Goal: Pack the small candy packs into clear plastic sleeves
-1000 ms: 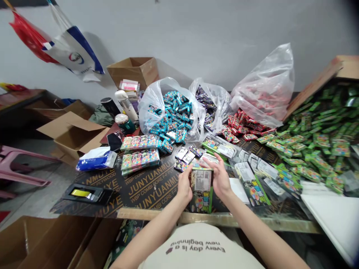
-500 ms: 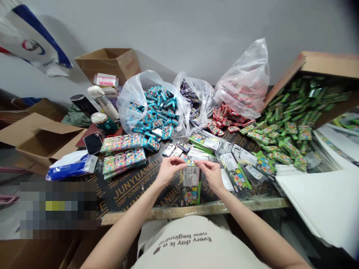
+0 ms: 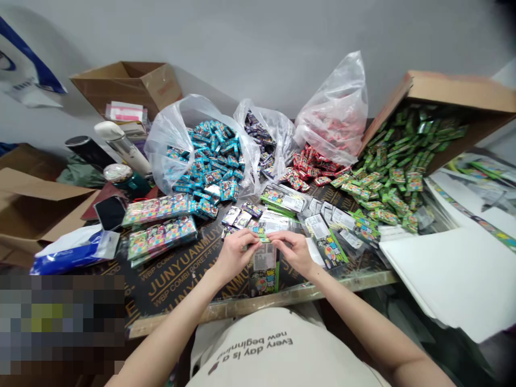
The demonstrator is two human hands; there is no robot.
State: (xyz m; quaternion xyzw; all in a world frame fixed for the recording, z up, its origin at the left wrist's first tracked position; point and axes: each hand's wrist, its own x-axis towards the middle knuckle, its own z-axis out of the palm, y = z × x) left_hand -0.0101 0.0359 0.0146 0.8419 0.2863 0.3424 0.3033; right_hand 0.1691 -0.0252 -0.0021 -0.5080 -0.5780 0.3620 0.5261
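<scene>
Both my hands meet over a clear plastic packet [image 3: 264, 271] of small coloured packs that lies near the table's front edge. My left hand [image 3: 234, 255] pinches the packet's top flap from the left, its fingers curled. From the right, my right hand [image 3: 293, 251] pinches the same top edge. The packet shows a white label and a green side strip. Several loose small packs [image 3: 241, 216] lie just beyond my fingers, and more filled clear packets [image 3: 328, 247] lie to the right.
Three plastic bags hold blue packs [image 3: 213, 161], purple packs [image 3: 264, 145] and red packs [image 3: 330, 134]. A tipped cardboard box [image 3: 443, 94] spills green packs [image 3: 387, 188]. Stacked filled packets [image 3: 159, 226] lie left. Flasks [image 3: 121, 145], a phone [image 3: 109, 212], white sheets [image 3: 451, 279] and open boxes [image 3: 124, 80] surround.
My view has turned right, so everything has slid left. My hands moved from the packet's sides up to its top edge and now press its flap together.
</scene>
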